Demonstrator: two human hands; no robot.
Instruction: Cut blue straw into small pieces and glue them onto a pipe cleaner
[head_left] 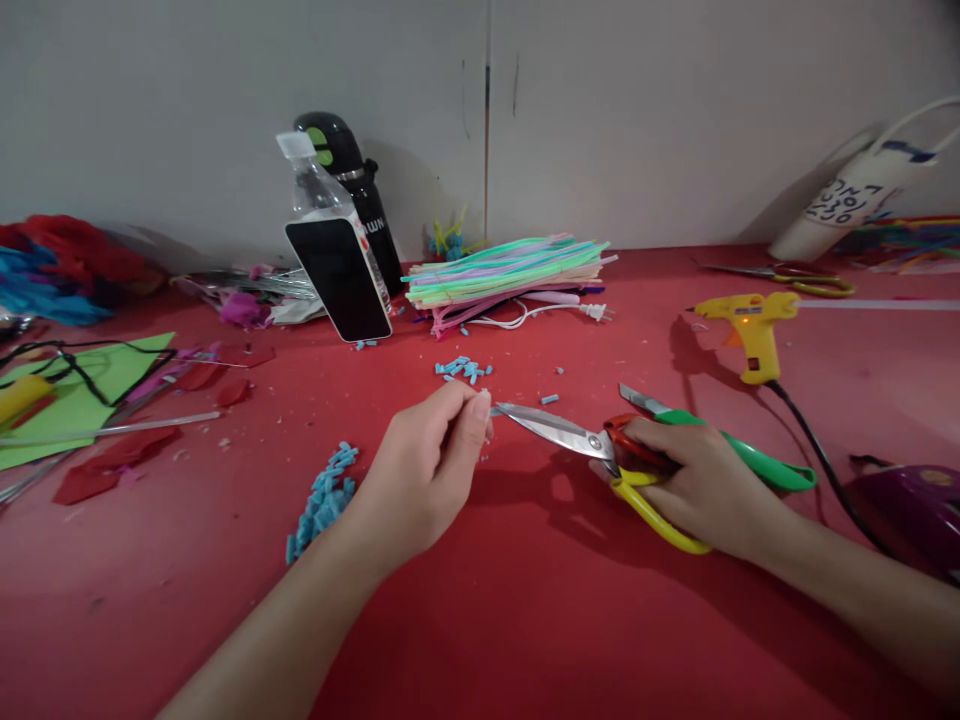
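Observation:
My right hand (697,475) grips scissors (556,430) with red and yellow handles. Their blades look close together and point left, toward my left fingertips. My left hand (427,465) is closed in a pinch just above the table, on a thin light blue pipe cleaner (496,411); most of it is hidden by the fingers. The scissor tips meet its exposed end. Just beyond my left hand lies a small cluster of cut blue pipe cleaner pieces (463,369). A larger pile of blue pieces (322,505) sits left of my left forearm.
A green cutter (765,465) lies behind my right hand. Farther right stands a yellow glue gun (757,325) with a cord. A pastel pipe cleaner bundle (510,275), a phone (341,280) leaning on a bottle, and a black flask (375,210) are near the wall.

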